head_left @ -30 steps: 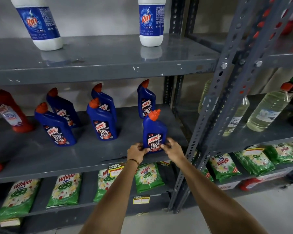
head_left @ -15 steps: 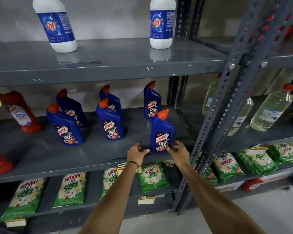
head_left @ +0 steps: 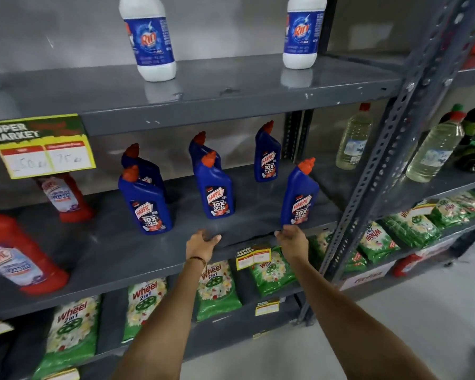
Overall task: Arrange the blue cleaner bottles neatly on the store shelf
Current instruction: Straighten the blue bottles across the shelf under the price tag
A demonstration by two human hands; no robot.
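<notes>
Several blue cleaner bottles with orange caps stand on the grey middle shelf [head_left: 99, 253]. The front right bottle [head_left: 299, 196] stands upright near the shelf's front edge. Another [head_left: 215, 187] is at the centre, with one [head_left: 199, 149] behind it. A front left bottle [head_left: 144, 204] hides most of the one [head_left: 137, 160] behind it. One more [head_left: 267, 154] stands at the back right. My left hand [head_left: 202, 242] rests at the shelf edge, fingers apart, holding nothing. My right hand [head_left: 292, 238] hovers just below the front right bottle, off it, fingers loose.
Red cleaner bottles [head_left: 19, 259] stand at the left of the same shelf. White bottles [head_left: 151, 39] sit on the shelf above, green detergent packs [head_left: 217, 286] below. A slotted steel upright [head_left: 390, 149] stands right of my right hand, with clear bottles [head_left: 433, 152] beyond it.
Both hands have let go of the front right blue bottle and pulled back toward the shelf edge, the left hand shifting left. The view has swung left, showing a yellow price sign.
</notes>
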